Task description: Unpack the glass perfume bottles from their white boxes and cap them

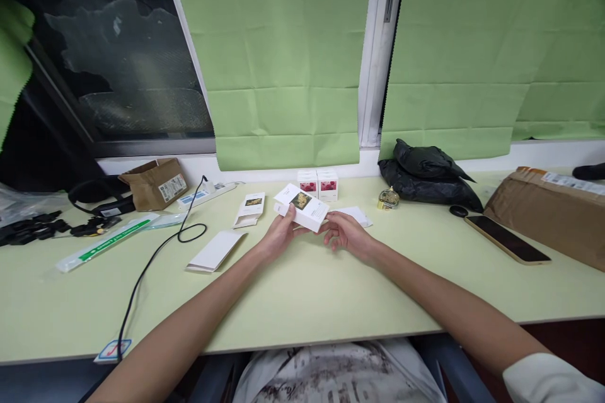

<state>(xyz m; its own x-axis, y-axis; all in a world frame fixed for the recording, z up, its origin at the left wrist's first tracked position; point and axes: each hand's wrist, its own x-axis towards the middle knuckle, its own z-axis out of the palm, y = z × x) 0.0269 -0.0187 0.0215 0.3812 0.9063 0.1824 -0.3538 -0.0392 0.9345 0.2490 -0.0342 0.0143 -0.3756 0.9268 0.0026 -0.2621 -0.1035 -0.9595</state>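
Above the middle of the table, a small white carton (309, 209) with a dark picture of yellow flowers is held at a tilt. My left hand (280, 234) grips its left part, thumb on top and fingers beneath. At its right end, my right hand (347, 234) pinches the edge with curled fingers; part of that contact is hidden. A similar carton with a yellow picture (249, 209) lies flat to the left, its near end open. Closer to me is a plain white folded carton (216, 250). A white sheet or flattened carton (354, 215) lies behind my right hand.
White boxes with red pictures (318, 186) stand by the wall. A gold tape-like roll (388, 199), black bag (425, 173), phone (508, 239) and large cardboard box (551, 217) are right. Leftward are a brown box (155, 184), black cable (150, 264) and green-white packet (108, 242).
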